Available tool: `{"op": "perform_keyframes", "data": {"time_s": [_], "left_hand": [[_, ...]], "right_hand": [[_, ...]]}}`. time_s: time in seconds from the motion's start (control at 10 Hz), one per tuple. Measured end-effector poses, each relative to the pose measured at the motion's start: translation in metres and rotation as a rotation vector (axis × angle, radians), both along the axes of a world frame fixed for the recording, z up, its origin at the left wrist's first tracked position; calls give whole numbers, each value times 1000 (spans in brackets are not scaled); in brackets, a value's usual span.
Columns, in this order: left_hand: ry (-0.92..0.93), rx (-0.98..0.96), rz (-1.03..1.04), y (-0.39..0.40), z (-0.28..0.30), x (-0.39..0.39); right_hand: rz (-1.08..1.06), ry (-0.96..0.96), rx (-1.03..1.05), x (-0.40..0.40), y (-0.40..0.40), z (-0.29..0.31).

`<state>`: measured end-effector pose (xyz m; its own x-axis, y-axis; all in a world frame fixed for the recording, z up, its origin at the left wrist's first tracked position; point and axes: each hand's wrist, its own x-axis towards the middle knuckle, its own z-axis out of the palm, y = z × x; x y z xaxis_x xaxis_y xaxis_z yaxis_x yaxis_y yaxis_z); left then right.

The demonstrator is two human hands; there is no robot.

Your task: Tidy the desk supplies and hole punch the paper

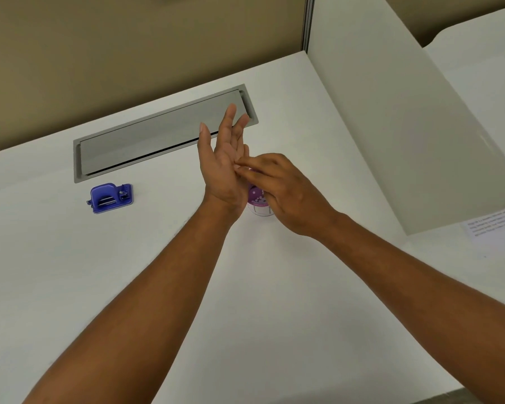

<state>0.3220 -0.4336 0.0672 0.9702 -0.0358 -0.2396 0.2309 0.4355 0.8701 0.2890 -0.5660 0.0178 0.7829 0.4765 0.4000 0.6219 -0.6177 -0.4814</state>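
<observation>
A white laminate desk (274,301) is filling most of the view, its rounded far-left corner curving under a tan wall and its near edge showing only at the bottom right. Wide bare surface is lying open to the left and in front of the arms. On the right, a pale grey curved divider panel (405,126) is standing upright and closing off that side, with one printed sheet of white paper (496,225) lying just past its lower end, partly hidden.

One grey metal cable hatch (158,135) is sitting flush in the desk near the back edge, its lid shut with a narrow slot along the front. One small blue plastic hole punch (110,194) is resting just in front of the hatch's left end, well apart from both hands.

The left hand (222,167) is standing raised with palm turned rightward, fingers straight and slightly spread, holding nothing visible. The right hand (283,191) is reaching across, its fingertips (241,164) bunched together and pressing into the left palm; whether they are pinching anything small I cannot tell. One small round container with a purple dotted top and white sides (258,201) is sitting on the desk directly beneath the hands, mostly covered by them.
</observation>
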Motion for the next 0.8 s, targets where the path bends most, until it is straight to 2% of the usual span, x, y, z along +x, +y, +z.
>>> {"op": "perform_keyframes", "data": {"time_s": [0.2, 0.3, 0.5, 0.6, 0.8], "left_hand": [[5, 1, 1, 1, 2, 1], [6, -2, -6, 1, 0, 2], [12, 20, 4, 0, -5, 3], [22, -4, 21, -1, -5, 3], [-2, -57, 37, 3, -7, 5]], "right_hand": [[-91, -31, 60, 0, -4, 0], [-38, -16, 27, -1, 0, -6], [-164, -37, 51, -1, -4, -14], [-152, -39, -6, -3, -1, -11], [-303, -54, -7, -9, -3, -10]]}}
